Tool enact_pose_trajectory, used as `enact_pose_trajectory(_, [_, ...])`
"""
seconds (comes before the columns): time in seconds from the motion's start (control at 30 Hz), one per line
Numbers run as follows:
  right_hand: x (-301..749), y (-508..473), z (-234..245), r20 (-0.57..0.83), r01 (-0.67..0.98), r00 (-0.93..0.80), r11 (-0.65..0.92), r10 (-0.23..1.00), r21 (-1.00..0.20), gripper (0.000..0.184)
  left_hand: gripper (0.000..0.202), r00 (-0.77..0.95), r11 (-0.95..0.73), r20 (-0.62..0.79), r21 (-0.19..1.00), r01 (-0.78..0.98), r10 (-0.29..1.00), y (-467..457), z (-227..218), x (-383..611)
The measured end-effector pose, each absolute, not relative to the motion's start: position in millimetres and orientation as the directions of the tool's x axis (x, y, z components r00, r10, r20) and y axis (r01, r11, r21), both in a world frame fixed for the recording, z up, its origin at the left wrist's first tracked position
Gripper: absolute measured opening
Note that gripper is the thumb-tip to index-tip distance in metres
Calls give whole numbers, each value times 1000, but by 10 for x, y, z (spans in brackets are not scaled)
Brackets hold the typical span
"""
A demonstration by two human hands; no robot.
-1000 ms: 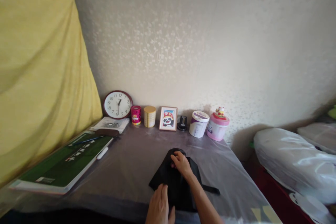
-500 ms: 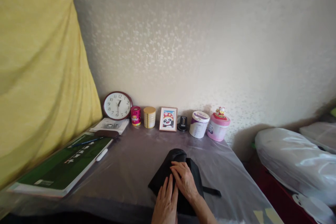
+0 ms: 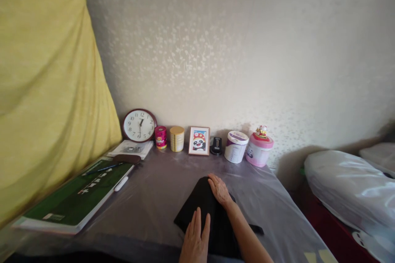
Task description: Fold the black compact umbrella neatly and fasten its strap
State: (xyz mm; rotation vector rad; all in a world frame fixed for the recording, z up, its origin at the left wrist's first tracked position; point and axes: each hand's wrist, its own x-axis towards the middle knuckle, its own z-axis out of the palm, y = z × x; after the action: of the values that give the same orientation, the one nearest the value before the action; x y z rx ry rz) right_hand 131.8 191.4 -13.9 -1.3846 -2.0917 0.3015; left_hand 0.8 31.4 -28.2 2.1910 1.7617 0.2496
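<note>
A folded black fabric piece [image 3: 197, 198] lies on the table in front of me, its top narrowing toward the wall. A short black strap [image 3: 257, 230] sticks out from its right side. My left hand [image 3: 195, 238] rests flat on the near part of the fabric, fingers stretched and a little apart. At the far top edge, my right hand [image 3: 219, 190] lies over the cloth with its fingers extended. The right forearm covers part of the fabric's right side. What kind of article the cloth is, I cannot tell.
Along the wall stand a clock [image 3: 140, 125], a pink tin [image 3: 161, 137], a yellow-lidded can [image 3: 177, 139], a panda picture frame [image 3: 199, 141], a black stapler-like object [image 3: 216, 146] and two tubs [image 3: 236, 147]. Left lies a green book [image 3: 80, 199]; right, a plastic-wrapped bundle [image 3: 348, 185].
My right hand has slid away from me to the fabric's far edge, and the upper fold now lies flatter. My left hand stays near its place, its fingers more spread. The view shifted slightly.
</note>
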Motion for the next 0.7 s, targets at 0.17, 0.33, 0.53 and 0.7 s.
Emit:
enact_pose_trajectory(0.17, [1406, 2020, -49, 316, 780, -180, 330, 932, -531, 33, 81, 147, -92, -175, 289, 953, 974, 254, 47, 74])
enact_pose_trajectory(0.33, [1783, 1723, 38, 333, 817, 7, 187, 943, -546, 36, 87, 144, -98, -174, 250, 963, 974, 162, 188, 89])
enact_pose_trajectory(0.53, [2165, 1145, -140, 252, 816, 135, 37, 958, -577, 28, 98, 185, -143, -134, 277, 950, 973, 111, 152, 51])
enact_pose_trajectory(0.7, [2146, 972, -167, 102, 713, 198, -72, 975, -697, 37, 97, 195, -158, -97, 301, 940, 976, 91, 103, 36])
